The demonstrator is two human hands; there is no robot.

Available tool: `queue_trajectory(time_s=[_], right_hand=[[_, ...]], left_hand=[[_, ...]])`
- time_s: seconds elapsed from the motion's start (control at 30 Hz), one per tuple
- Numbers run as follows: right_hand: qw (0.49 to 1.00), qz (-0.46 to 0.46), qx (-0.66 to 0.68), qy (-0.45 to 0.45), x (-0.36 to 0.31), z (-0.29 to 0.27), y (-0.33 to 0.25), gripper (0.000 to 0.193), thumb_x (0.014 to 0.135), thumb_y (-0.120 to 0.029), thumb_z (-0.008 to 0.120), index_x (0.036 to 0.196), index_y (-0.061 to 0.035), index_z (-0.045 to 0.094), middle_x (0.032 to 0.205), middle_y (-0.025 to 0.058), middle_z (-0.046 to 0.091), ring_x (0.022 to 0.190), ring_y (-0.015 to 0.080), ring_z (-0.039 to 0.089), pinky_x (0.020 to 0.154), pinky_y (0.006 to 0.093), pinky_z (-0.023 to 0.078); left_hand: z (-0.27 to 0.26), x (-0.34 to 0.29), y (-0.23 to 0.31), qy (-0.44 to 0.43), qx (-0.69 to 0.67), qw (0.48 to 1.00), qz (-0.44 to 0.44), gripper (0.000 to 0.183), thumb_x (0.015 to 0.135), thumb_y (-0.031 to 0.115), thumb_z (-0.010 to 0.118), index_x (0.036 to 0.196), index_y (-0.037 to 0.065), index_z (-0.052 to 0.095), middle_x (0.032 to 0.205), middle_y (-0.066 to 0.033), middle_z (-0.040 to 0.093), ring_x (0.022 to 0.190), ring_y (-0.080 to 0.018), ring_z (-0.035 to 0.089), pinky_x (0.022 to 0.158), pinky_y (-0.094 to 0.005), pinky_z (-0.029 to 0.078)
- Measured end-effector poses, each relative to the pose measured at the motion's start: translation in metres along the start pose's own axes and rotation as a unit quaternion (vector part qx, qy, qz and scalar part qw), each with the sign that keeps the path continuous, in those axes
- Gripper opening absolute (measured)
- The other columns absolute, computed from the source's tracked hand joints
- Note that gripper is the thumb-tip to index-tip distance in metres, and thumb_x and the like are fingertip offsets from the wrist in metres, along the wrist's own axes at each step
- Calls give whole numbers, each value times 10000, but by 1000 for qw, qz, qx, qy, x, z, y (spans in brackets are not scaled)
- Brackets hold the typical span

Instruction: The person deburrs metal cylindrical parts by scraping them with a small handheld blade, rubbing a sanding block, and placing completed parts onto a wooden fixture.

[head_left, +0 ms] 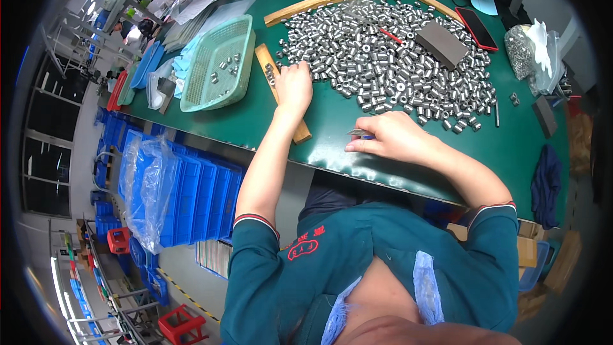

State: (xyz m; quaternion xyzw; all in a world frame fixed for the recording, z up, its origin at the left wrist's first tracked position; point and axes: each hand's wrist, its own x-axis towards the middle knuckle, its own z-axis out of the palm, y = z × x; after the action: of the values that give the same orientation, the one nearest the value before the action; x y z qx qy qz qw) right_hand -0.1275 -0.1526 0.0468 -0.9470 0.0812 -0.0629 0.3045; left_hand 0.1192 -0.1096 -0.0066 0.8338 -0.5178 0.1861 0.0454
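"Where are the bits [270, 75] sitting?"

"On the stick [302, 132], by the left hand [295, 86]. I can't tell its grip. The right hand [391, 135] is pinching a thin thing [355, 132]. A bump could be sending bits rolling off."

Shiny hollow metal cylinders [399, 86] lie heaped on the table [511, 134].
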Motion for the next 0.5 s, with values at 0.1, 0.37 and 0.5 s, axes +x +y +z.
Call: queue_trajectory(time_s=[0.1, 0.37, 0.5], right_hand=[[1000, 10, 23, -2, 0, -2, 3, 435, 845, -480, 570, 942, -57, 596, 734, 152, 644, 723, 339, 637, 657, 433, 498], [985, 53, 98, 131, 4, -5, 16, 351, 874, -377, 595, 958, -41, 540, 741, 121, 579, 659, 238, 584, 603, 351, 448], [963, 86, 239, 89, 8, -6, 12, 363, 879, -375, 602, 904, -15, 565, 685, 14, 492, 654, 91, 438, 588, 275, 382]], left_hand=[[-10, -2, 1, -1, -37, 999, 14, 180, 760, 189, 662, 870, 66, 591, 842, -107, 646, 847, -292, 609, 745, -440, 466], [-75, -43, 18, -9, -516, 856, -19, 178, 800, 83, 621, 952, 39, 541, 855, -68, 648, 865, -181, 615, 801, -328, 429], [-91, -85, 36, -23, -591, 806, 20, 232, 809, 53, 654, 1016, -1, 564, 963, -61, 644, 910, -127, 587, 826, -288, 451]])
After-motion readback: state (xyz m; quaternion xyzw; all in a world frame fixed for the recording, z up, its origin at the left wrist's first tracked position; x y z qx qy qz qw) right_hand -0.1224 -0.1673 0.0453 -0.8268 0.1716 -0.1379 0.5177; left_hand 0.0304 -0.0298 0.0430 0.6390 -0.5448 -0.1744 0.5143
